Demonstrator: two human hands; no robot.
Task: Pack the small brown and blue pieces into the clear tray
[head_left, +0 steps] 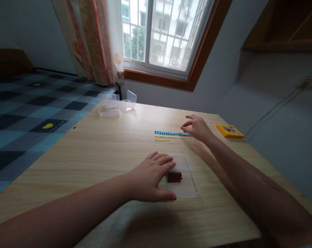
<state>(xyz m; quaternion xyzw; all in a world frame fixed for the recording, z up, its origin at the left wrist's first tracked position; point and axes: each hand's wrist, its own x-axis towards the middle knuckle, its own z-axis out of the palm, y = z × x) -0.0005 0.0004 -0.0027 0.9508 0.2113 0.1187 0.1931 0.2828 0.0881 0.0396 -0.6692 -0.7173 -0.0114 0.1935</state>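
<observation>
Resting at the left edge of the box (186,188) in the head view, the left hand (150,177) is seen with fingers spread, nothing grasped. Brown pieces (174,177) are contained there. In the right hand (197,128), a dark bit (181,128) (tiny, partly hidden) is pinched near the right end of the blue row (168,133).
</observation>
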